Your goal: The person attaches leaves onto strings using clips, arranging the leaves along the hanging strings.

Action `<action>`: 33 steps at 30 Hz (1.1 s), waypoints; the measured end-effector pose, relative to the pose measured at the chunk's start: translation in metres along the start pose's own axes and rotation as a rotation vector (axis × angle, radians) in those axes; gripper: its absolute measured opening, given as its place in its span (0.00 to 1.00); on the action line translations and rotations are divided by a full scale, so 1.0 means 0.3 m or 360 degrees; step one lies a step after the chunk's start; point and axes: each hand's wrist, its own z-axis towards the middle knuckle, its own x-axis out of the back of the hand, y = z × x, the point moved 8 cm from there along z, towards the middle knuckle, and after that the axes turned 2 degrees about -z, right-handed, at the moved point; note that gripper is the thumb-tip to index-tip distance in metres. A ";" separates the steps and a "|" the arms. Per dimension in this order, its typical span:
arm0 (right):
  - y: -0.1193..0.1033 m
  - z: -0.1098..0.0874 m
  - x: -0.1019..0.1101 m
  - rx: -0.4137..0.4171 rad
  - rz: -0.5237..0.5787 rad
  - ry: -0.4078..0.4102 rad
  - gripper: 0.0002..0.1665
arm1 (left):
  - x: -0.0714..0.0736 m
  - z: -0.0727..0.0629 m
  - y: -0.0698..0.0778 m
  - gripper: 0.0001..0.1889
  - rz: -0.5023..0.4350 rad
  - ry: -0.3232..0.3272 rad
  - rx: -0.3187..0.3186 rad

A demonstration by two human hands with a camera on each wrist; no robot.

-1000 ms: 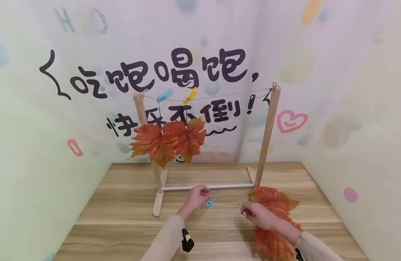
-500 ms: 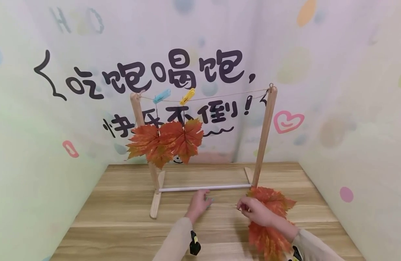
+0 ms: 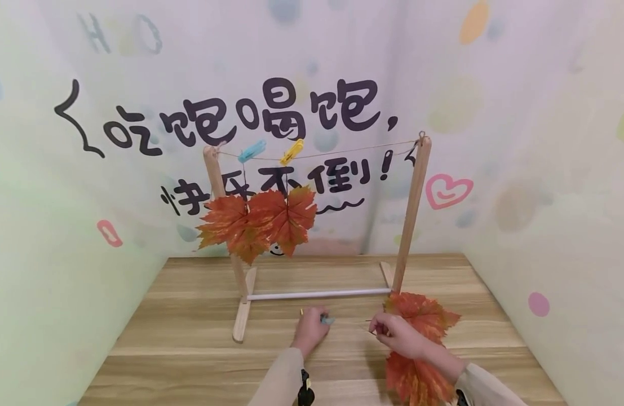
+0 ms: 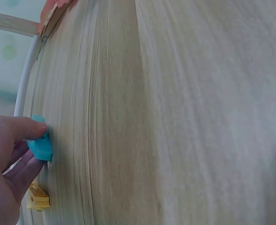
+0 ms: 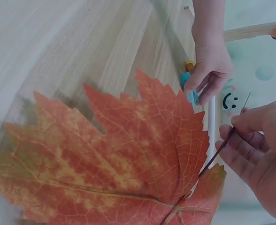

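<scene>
My left hand (image 3: 312, 329) is low over the table and pinches a light-blue clothespin (image 4: 42, 147) between thumb and fingers. A yellow clothespin (image 4: 38, 198) lies beside those fingers in the left wrist view. My right hand (image 3: 400, 335) pinches the thin dark stem (image 5: 215, 154) of an orange-red artificial maple leaf (image 5: 128, 154), which hangs toward the front of the table. Another maple leaf (image 3: 423, 310) lies just beyond the right hand, near the foot of the right post. My right forearm covers part of the leaves in the head view.
A wooden stand with a left post (image 3: 216, 175), a right post (image 3: 413, 214) and a white crossbar (image 3: 322, 294) stands behind the hands. Blue (image 3: 253, 151) and yellow (image 3: 292, 152) clothespins on its string (image 3: 352, 151) hold two hanging leaves (image 3: 286, 217). Printed walls enclose the table (image 3: 190, 338).
My left hand has come down onto the blue clothespin, which lay loose on the table, and now pinches it. The right hand keeps its hold on the leaf stem, almost unmoved.
</scene>
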 end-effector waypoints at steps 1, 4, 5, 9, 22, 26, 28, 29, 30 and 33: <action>-0.001 0.001 -0.004 0.0009 0.0000 -0.0005 0.11 | 0.000 -0.001 -0.004 0.13 -0.0005 -0.0001 0.0020; -0.004 0.005 -0.019 0.0039 -0.0011 -0.0014 0.12 | -0.001 -0.008 -0.013 0.17 -0.0032 -0.0017 0.0087; -0.005 0.007 -0.023 0.0045 -0.0009 -0.0019 0.12 | -0.003 -0.012 -0.016 0.17 -0.0051 -0.0025 0.0113; -0.006 0.014 -0.033 0.0029 0.0014 -0.0041 0.12 | -0.004 -0.029 -0.027 0.19 -0.0178 -0.0038 0.0208; -0.056 0.047 0.009 0.0108 0.0020 0.0010 0.12 | 0.010 -0.072 -0.034 0.20 -0.0449 -0.0103 0.0206; -0.066 0.064 0.029 0.0053 0.0012 0.0009 0.11 | 0.023 -0.071 -0.024 0.19 -0.0508 -0.0117 0.0220; -0.067 0.075 0.038 -0.0001 0.0008 0.0011 0.11 | 0.032 -0.069 -0.017 0.18 -0.0563 -0.0127 0.0227; -0.070 0.081 0.042 -0.0021 0.0000 0.0019 0.10 | 0.037 -0.069 -0.013 0.18 -0.0598 -0.0135 0.0233; -0.073 0.088 0.044 -0.0037 -0.0012 0.0028 0.10 | 0.041 -0.069 -0.011 0.17 -0.0630 -0.0143 0.0236; -0.097 0.108 0.058 -0.0020 -0.0069 0.0079 0.10 | 0.054 -0.074 -0.007 0.17 -0.0723 -0.0163 0.0267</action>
